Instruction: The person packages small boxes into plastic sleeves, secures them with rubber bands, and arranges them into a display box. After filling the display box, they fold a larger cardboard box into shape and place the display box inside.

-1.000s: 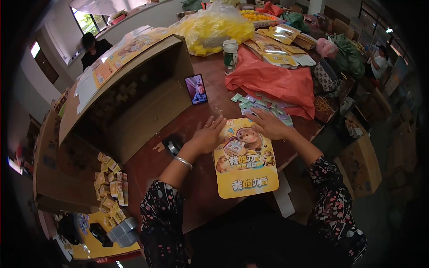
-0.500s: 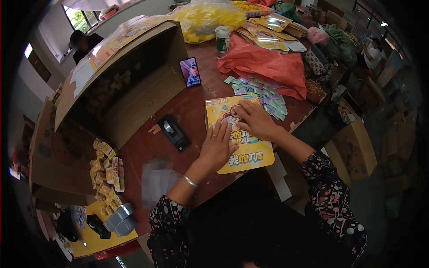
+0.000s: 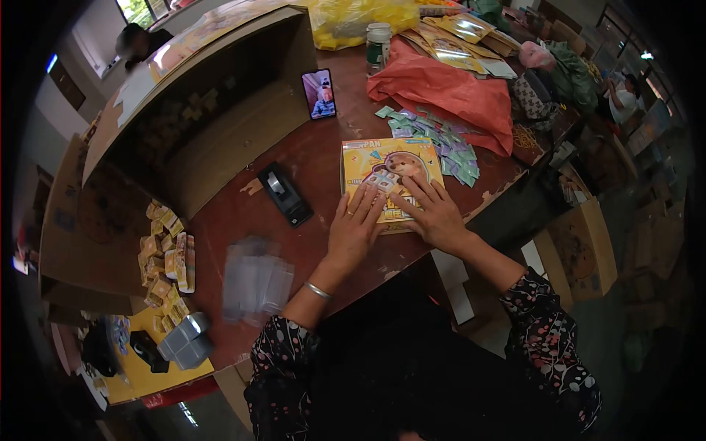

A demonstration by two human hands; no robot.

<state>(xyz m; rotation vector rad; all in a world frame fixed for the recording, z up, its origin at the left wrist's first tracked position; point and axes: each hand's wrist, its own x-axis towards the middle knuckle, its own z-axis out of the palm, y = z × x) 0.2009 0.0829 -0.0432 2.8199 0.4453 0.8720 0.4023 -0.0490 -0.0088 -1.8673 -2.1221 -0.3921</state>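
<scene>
A flat yellow printed box [image 3: 393, 165] with a brown furry animal on its front lies on the red-brown table near the front edge. My left hand [image 3: 357, 226] rests on its lower left part, fingers stretched out. My right hand [image 3: 437, 219] lies on the lower right part with the fingers spread. Both palms cover some of the lettering, and neither hand grips anything. Left of the box sits a black tape dispenser [image 3: 285, 197]. Green and purple sachets [image 3: 445, 147] are heaped just beyond its right side.
A large open cardboard box [image 3: 243, 143] stands on its side at the left. Clear plastic sleeves [image 3: 254, 283] and small yellow boxes [image 3: 165, 264] lie nearer. Behind are a phone [image 3: 318, 95], a jar [image 3: 378, 50], a red plastic bag [image 3: 448, 99] and yellow printed packs [image 3: 460, 37].
The yellow flap that stuck out towards me is no longer extended. My right hand has slid down from the top of the box, uncovering the animal picture. The view has shifted slightly.
</scene>
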